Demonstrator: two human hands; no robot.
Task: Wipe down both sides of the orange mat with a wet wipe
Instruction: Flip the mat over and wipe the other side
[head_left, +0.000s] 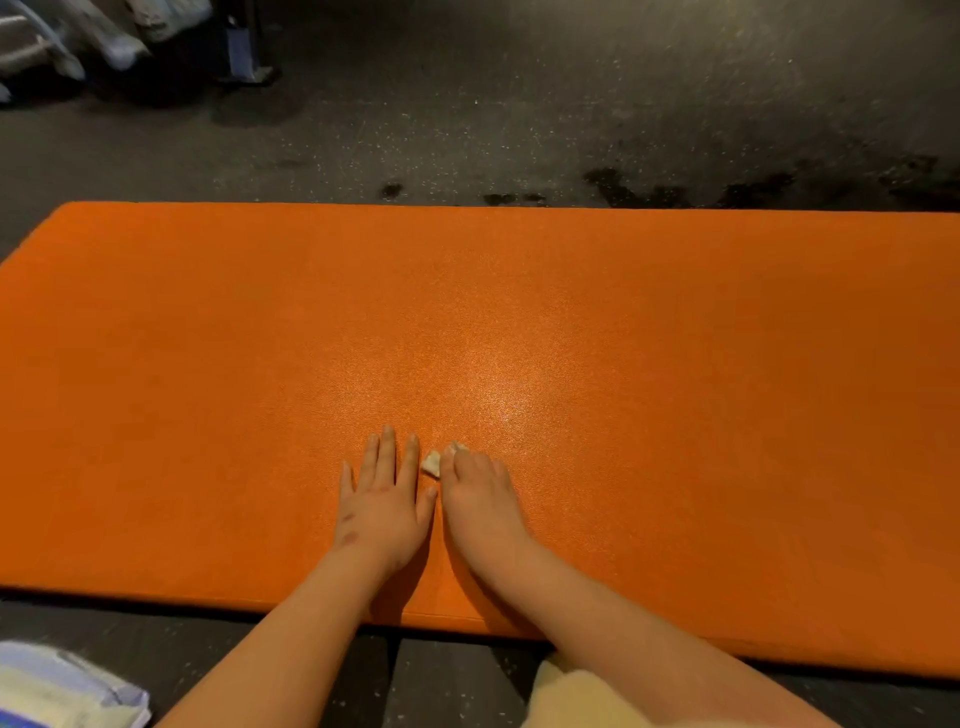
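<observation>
Open orange mat (623, 338) ahead; packet (62, 686) lies near-left.

Dark speckled floor (519, 104) stretches away, wet-looking black patches (649, 187) on it, blurred pale bundles (78, 41) heaped in the far left corner.

The wet wipe (431, 462) lies mostly hidden under the right hand (480, 499), whose fingers curl over it; only a small white corner pokes out at the hand's 11 o'clock. The orange mat (571, 322) runs out of frame at 3 o'clock and is clipped at 9 o'clock. At 7 o'clock a pale packet (57, 686) is cut by the corner, its print unreadable. At 11 o'clock pale bundles (78, 41) are blurred beyond telling. At 5 o'clock a cream cloth (576, 696) is cut by the bottom edge.
</observation>
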